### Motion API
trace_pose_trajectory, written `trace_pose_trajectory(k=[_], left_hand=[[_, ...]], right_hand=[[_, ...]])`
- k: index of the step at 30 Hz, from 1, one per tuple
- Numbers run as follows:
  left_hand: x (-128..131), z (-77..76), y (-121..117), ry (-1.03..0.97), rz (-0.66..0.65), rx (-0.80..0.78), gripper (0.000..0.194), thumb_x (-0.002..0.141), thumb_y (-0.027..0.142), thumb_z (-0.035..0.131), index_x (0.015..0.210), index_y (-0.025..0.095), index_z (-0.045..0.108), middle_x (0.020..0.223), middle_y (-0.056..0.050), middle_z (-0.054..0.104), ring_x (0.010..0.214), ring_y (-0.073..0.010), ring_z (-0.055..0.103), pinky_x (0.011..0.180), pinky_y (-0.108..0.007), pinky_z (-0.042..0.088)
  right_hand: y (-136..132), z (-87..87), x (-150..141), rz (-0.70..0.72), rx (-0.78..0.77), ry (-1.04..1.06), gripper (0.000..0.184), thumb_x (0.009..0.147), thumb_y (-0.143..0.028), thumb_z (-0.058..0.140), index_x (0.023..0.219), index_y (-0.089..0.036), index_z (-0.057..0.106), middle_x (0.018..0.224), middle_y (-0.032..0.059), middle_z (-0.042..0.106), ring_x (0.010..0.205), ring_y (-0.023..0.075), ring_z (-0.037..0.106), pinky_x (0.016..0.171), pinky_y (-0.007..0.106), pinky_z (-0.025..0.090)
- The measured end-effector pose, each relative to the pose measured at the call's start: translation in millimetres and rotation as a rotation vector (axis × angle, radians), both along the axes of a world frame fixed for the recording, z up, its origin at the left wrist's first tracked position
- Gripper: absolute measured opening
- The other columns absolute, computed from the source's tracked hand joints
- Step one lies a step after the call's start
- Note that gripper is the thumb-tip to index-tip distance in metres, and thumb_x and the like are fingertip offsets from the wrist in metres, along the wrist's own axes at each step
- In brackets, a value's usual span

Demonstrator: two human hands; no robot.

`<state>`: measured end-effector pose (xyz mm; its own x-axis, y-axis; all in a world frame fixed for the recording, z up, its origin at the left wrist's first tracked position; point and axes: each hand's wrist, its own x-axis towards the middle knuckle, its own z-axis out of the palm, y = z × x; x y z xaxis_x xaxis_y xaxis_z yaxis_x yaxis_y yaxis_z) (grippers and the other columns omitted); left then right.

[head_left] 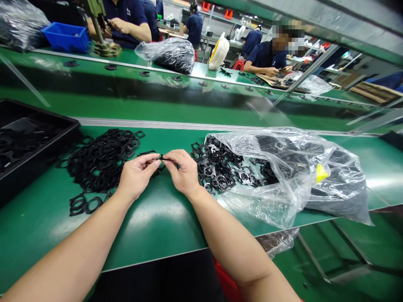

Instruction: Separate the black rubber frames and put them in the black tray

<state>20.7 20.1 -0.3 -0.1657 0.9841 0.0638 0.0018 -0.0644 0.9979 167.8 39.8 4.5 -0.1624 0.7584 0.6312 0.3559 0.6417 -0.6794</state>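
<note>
Between the fingertips of both hands is a small black part (161, 157), mostly hidden by the fingers. My left hand (136, 175) pinches it from the left, and my right hand (184, 171) pinches it from the right, above the green tabletop (157, 222). Left of my hands lies a heap of black ring-shaped plastic parts (97, 161), with a few loose rings (93, 204) in front of it. On the right, black frame-like parts (218, 170), some with a metallic sheen, spill from the mouth of a clear plastic bag (296, 180).
A black bin (40, 157) with dark parts stands at far left. Beyond the near table, a conveyor (176, 102) carries spaced black pieces. Across it are a blue bin (66, 38), another filled bag (171, 54), a yellow-and-white round object (218, 51) and seated co-workers. A metal beam (315, 21) crosses overhead.
</note>
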Motion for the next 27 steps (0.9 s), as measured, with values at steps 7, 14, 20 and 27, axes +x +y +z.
trace_pose_trajectory(k=[7,14,20,27], left_hand=[[1.1,-0.6,-1.8,0.006,0.018,0.055,0.035,0.064,0.035,0.076,0.094,0.016,0.073,0.08,-0.005,0.071,0.071,-0.014,0.062,0.068,-0.026,0.051],[0.6,-1.0,-1.9,0.092,0.079,0.114,0.033,0.064,0.034,0.077,0.093,0.018,0.073,0.082,-0.004,0.071,0.072,-0.0154,0.064,0.072,-0.029,0.053],[-3.4,-6.0,-2.0,0.26,0.036,0.19,0.031,0.071,0.037,0.072,0.097,0.02,0.073,0.088,-0.006,0.072,0.079,-0.0182,0.066,0.078,-0.033,0.054],[-2.2,1.3,-4.1,0.382,0.061,0.186,0.037,0.072,0.037,0.07,0.105,0.019,0.069,0.084,-0.004,0.073,0.074,-0.0171,0.067,0.074,-0.031,0.054]], right_hand=[[-0.2,0.5,-0.5,-0.021,0.048,-0.019,0.009,0.086,-0.021,0.058,0.083,-0.021,0.067,0.086,0.0038,0.067,0.085,0.0133,0.062,0.079,0.027,0.051],[2.6,3.4,3.3,0.054,0.027,-0.054,0.006,0.084,-0.022,0.059,0.082,-0.02,0.065,0.086,0.0037,0.066,0.088,0.0145,0.061,0.082,0.028,0.049],[0.1,3.0,0.9,0.02,-0.094,0.012,0.007,0.083,-0.026,0.059,0.082,-0.019,0.061,0.082,0.0024,0.064,0.079,0.0134,0.059,0.075,0.027,0.048],[-5.1,3.6,-2.2,-0.033,-0.184,-0.012,0.015,0.087,-0.027,0.051,0.081,-0.02,0.063,0.081,0.0021,0.064,0.079,0.0132,0.058,0.074,0.027,0.047]])
